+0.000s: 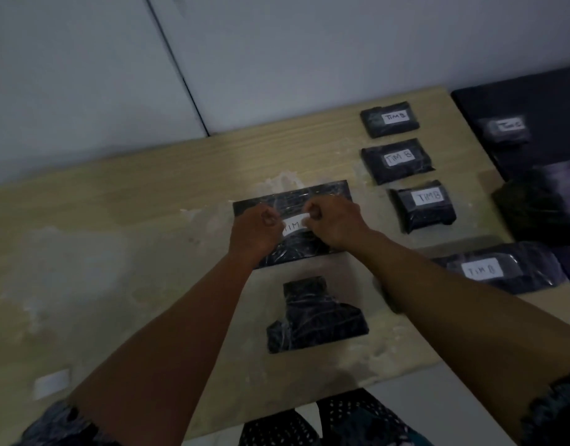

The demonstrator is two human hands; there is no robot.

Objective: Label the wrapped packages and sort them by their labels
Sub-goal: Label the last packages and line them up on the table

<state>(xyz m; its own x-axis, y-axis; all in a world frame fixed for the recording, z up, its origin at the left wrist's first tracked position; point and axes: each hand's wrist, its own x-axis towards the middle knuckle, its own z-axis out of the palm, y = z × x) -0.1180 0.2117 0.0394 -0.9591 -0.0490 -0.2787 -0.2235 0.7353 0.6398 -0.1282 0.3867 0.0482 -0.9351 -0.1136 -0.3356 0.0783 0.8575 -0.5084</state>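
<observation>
Both hands are on the big flat wrapped package (291,220) mid-table. Left hand (256,231) and right hand (336,223) each have fingers curled onto an end of a white label (294,224), pressing or pinching it down on the wrap; only "TIM" is readable, the last letter sits under the right hand, so I can't tell which group it belongs to. Judging by this, the label is mid-application, not yet smoothed off. Done so far: a column of four labelled packages toward the table's right edge, all reading TIM B, far one (389,119), next (397,160), third (422,206), nearest (499,268), partly behind the right forearm. One more labelled package (506,130) lies on the dark surface (534,101) beyond the right edge; label looks like TIM C but it's blurred. Left to do: an unlabelled wrapped package (315,317) near the front edge, between the forearms, plus a dark bundle (534,210) at the right edge, too blurred to tell if wrapped or labelled. A white slip (50,383) near the front-left corner may be a spare label. Rough call: over halfway, sorting of the current one still pending.
</observation>
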